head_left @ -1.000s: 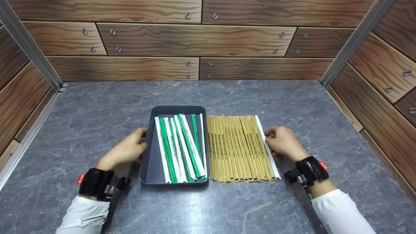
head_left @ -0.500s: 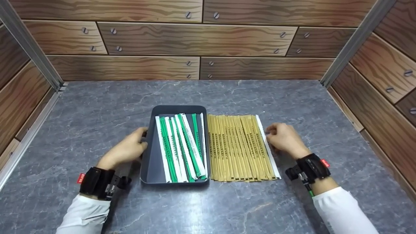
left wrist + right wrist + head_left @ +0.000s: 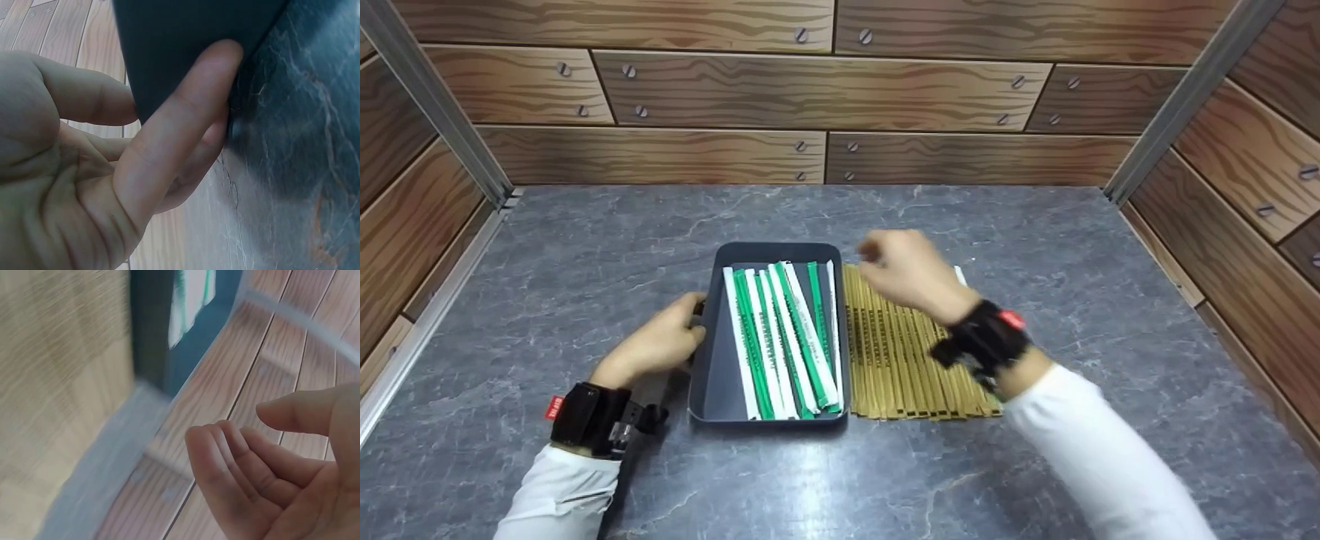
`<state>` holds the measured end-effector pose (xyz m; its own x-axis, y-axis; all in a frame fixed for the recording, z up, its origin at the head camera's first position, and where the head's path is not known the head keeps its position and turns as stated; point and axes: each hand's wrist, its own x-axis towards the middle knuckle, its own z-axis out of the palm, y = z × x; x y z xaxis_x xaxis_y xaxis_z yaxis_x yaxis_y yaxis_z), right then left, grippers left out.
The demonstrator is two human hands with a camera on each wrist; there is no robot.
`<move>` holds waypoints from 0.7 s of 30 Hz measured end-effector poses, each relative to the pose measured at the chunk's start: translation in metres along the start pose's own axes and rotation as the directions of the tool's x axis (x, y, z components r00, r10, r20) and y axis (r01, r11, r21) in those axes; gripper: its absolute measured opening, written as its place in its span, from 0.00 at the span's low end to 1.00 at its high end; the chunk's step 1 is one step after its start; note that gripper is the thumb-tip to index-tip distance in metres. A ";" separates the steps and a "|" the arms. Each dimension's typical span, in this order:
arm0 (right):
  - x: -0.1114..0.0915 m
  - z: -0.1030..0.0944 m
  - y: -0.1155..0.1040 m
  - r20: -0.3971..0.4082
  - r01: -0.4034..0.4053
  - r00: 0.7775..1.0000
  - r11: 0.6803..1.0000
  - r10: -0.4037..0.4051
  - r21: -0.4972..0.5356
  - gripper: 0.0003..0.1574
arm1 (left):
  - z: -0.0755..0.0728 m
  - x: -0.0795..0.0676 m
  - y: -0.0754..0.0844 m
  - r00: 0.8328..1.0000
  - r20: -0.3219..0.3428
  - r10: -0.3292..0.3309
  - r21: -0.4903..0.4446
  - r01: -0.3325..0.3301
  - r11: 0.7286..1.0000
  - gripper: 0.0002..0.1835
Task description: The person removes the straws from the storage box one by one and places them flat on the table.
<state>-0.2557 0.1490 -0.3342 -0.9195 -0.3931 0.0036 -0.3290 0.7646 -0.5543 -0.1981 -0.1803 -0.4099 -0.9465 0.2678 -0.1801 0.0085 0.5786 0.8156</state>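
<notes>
In the head view my left hand [image 3: 664, 337] holds the left side of a dark grey tray [image 3: 705, 386]. In the left wrist view the thumb presses on the tray's outer wall [image 3: 163, 50], and the other fingers lie partly hidden at its edge. Long narrow green and white printed packets [image 3: 780, 337] lie inside the tray. Over the top of a row of gold printed packets [image 3: 877, 382] is my right hand [image 3: 904, 266], raised and slightly blurred. Its fingers are loosely curled with nothing between them, and the thumb stands apart in the right wrist view.
The gold row lies directly against the tray's right side. A white packet end [image 3: 960, 276] shows at its right edge, mostly behind the right wrist. Wood-patterned walls [image 3: 712, 94] border the grey marbled table [image 3: 607, 255] at the back and sides.
My right hand has left the white packet at the row's right edge and moved left, upward and away from me over the gold packets. My left hand stays at the tray.
</notes>
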 end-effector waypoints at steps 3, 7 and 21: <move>0.013 0.019 -0.027 0.042 0.056 0.998 0.998 -0.055 -0.030 0.21 | 0.001 0.001 0.001 1.000 -0.002 0.009 0.000 -0.009 1.000 0.31; 0.027 0.051 -0.052 0.101 0.132 0.987 0.986 -0.122 -0.102 0.21 | 0.002 0.002 0.001 1.000 -0.004 0.010 0.001 -0.010 1.000 0.32; 0.051 0.122 -0.086 0.255 0.215 0.960 0.879 -0.112 -0.426 0.16 | -0.002 0.000 -0.003 1.000 -0.005 0.018 -0.015 -0.018 1.000 0.31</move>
<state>-0.2481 0.0011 -0.3879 -0.7914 -0.5933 -0.1472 -0.5788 0.8047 -0.1321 -0.1987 -0.1834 -0.4114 -0.9477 0.2743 -0.1630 0.0204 0.5618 0.8270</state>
